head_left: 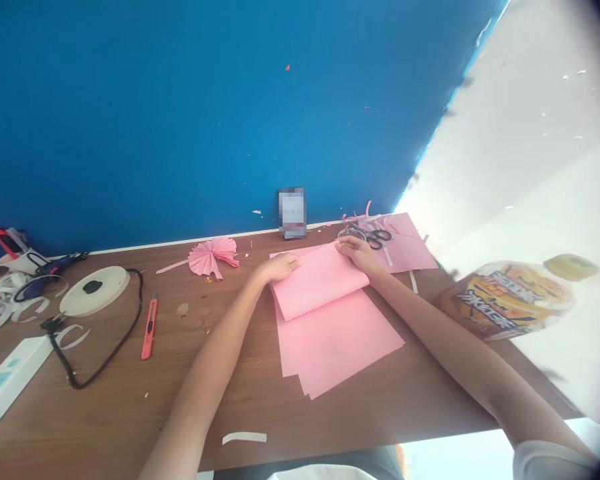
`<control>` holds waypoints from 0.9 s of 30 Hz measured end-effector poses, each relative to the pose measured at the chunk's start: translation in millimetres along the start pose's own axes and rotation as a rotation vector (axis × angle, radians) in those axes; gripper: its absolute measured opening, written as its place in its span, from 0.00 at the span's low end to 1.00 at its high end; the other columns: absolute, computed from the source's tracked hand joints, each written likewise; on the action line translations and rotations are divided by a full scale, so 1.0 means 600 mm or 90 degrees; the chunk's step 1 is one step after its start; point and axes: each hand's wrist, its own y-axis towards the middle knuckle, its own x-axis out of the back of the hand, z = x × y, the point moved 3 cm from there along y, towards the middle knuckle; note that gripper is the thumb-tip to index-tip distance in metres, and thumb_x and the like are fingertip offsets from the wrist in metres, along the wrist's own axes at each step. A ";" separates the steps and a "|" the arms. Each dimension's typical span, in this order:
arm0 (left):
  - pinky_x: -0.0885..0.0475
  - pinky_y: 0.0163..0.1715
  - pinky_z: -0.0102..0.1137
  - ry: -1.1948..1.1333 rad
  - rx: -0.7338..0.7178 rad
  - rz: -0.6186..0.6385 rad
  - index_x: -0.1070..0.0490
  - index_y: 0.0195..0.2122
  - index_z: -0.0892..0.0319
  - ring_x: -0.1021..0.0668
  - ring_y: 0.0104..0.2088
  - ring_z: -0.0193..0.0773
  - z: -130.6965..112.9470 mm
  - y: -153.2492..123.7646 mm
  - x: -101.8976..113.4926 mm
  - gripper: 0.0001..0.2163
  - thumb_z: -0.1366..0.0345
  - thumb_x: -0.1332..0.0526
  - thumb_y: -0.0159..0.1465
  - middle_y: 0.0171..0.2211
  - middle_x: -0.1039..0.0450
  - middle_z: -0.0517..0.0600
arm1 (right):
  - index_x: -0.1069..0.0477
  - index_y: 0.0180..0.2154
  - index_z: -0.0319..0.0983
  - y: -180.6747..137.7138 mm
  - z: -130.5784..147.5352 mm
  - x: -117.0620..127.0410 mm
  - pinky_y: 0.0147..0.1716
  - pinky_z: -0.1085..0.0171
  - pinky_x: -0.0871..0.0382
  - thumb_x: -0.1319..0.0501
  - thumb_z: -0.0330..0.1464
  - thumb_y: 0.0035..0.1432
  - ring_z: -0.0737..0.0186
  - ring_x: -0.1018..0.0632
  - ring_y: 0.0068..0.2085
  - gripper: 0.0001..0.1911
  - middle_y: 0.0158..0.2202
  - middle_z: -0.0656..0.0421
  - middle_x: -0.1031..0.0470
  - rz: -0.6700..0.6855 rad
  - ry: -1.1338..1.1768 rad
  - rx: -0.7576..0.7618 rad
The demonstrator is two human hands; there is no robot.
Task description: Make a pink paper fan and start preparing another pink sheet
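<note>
A pink sheet of paper [320,283] lies partly lifted and curled over other pink sheets [340,340] on the wooden table. My left hand [281,266] holds its upper left edge, with the thumb on top. At the upper right corner, my right hand [356,253] pinches the same sheet between thumb and fingers. Just beyond the right hand lie black-bladed scissors [377,238], partly on another pink sheet [413,250]. A pleated pink paper fan [213,258] rests to the left of my left hand.
A red box cutter [149,327], a round white device with a black cord [96,291] and a white power strip [13,380] lie left. A phone [293,213] leans on the blue wall. At right stands a large drink bottle [510,300]. A white paper strip [245,437] lies in front.
</note>
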 end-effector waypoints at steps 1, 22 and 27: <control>0.40 0.32 0.30 -0.002 0.003 -0.002 0.41 0.26 0.60 0.30 0.32 0.36 0.001 0.001 0.000 0.13 0.60 0.53 0.66 0.32 0.29 0.50 | 0.31 0.45 0.40 0.000 0.008 0.000 0.33 0.66 0.34 0.36 0.41 0.48 0.65 0.27 0.33 0.22 0.35 0.60 0.25 0.010 -0.019 0.023; 0.39 0.31 0.31 0.112 0.029 -0.092 0.39 0.26 0.59 0.29 0.31 0.39 0.011 0.013 -0.014 0.15 0.60 0.55 0.67 0.31 0.28 0.52 | 0.32 0.33 0.38 -0.101 0.057 -0.145 0.29 0.66 0.49 0.51 0.38 0.66 0.63 0.27 0.32 0.15 0.33 0.55 0.24 0.347 -0.820 0.256; 0.37 0.34 0.31 0.138 0.037 -0.082 0.35 0.27 0.60 0.27 0.32 0.40 0.018 0.014 -0.008 0.15 0.61 0.54 0.67 0.32 0.26 0.54 | 0.31 0.35 0.37 -0.123 0.058 -0.163 0.29 0.65 0.48 0.59 0.36 0.69 0.60 0.24 0.34 0.20 0.34 0.52 0.23 0.352 -0.908 0.267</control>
